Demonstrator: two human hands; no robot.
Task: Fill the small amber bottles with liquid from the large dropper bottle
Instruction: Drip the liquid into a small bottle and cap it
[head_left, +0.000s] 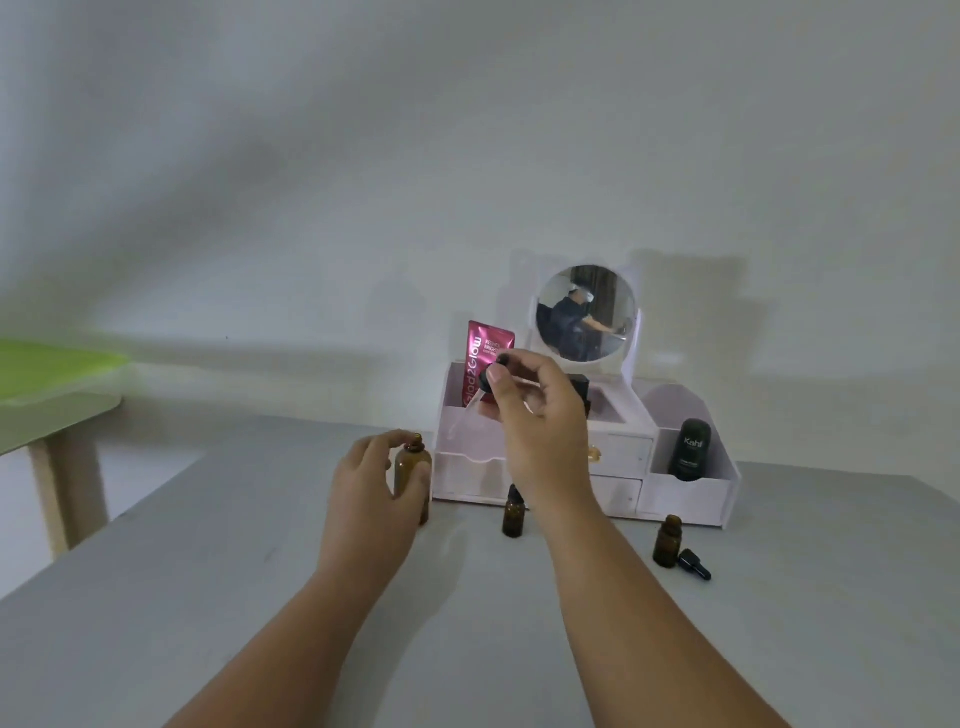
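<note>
Single wide-angle head view, forward and down over the grey table (182, 597) toward the wall (363, 156).

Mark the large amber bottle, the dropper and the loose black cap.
large amber bottle (409, 467): head view, upper body.
dropper (484, 383): head view, black collar.
loose black cap (694, 563): head view, its middle.

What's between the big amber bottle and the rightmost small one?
Head view: a second small amber bottle stands there; the right forearm crosses over the gap.
</note>
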